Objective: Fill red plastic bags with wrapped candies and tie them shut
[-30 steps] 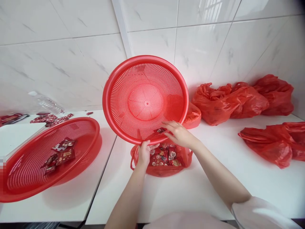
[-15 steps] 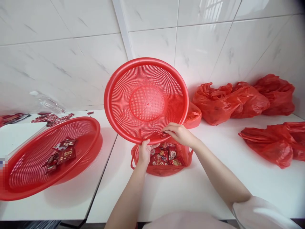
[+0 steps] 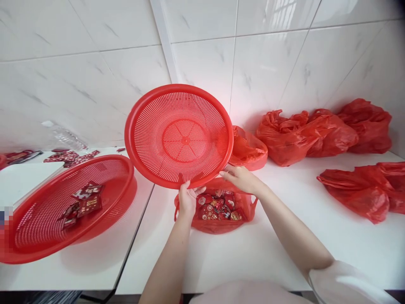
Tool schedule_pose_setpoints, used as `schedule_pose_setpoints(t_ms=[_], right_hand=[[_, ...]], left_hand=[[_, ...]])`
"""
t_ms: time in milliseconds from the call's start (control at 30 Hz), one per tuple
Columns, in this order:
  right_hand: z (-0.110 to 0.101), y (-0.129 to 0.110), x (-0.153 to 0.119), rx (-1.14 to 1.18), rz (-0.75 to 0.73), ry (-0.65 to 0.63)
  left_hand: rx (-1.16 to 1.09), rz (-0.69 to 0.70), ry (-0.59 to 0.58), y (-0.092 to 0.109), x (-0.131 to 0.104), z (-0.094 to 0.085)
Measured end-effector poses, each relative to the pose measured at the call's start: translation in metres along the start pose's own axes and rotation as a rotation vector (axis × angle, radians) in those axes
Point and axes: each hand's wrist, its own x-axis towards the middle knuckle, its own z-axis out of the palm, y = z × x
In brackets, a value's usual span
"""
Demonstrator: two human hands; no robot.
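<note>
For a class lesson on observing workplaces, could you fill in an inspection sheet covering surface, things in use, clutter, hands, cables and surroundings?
Surface: white tabletops, dark seam between them.
Things in use: red colander, tilted toward the camera; open red plastic bag holding patterned packets.
Clutter: second colander with a few packets inside; clear plastic bottle; other red bags.
Hands: left hand grips the lower rim; right hand beside the rim, contact unclear.
Cables: nothing seen.
Surroundings: tiled wall behind.

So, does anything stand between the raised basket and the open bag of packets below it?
Partly: the left hand holds the basket by its lower rim, and the right hand is beside the rim's lower right. Between them, nothing visible blocks the open bag.
</note>
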Motion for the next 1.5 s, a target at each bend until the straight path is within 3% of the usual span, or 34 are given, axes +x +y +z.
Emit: schedule_pose_setpoints(t_ms=[100,200,267,333,533,600,767,967,1167,1367,1500], right_hand=[[0.002,0.003,0.004,0.379,0.084,0.065],[0.001,-0.001,0.006,0.808,0.152,0.04],[-0.002,-0.005,0.005,0.974,0.179,0.07],[-0.007,-0.009,0.003,1.043,0.185,0.128],[-0.023,-0.014,-0.004,0.963,0.117,0.291],[-0.028,-0.015,-0.005,0.927,0.092,0.327],[-0.034,-0.013,-0.006,0.923,0.077,0.371],[-0.039,-0.009,-0.007,0.924,0.092,0.389],[-0.04,-0.009,-0.006,0.929,0.109,0.431],[-0.047,-0.008,-0.007,0.948,0.079,0.491],[-0.053,-0.007,-0.008,0.948,0.082,0.524]], left_hand=[[0.007,-0.015,-0.007,0.003,0.001,-0.004],[0.059,-0.027,-0.107,0.006,0.001,-0.008],[0.081,0.024,-0.129,0.009,0.004,-0.011],[0.079,0.136,-0.005,0.015,0.011,-0.018],[0.098,0.506,0.659,0.049,0.043,-0.068],[0.136,0.581,0.693,0.057,0.048,-0.084],[0.159,0.593,0.599,0.061,0.051,-0.092],[0.205,0.659,0.689,0.061,0.045,-0.082],[0.075,0.693,0.646,0.065,0.039,-0.078],[0.072,0.741,0.511,0.06,0.037,-0.067],[-0.029,0.656,0.31,0.06,0.034,-0.06]])
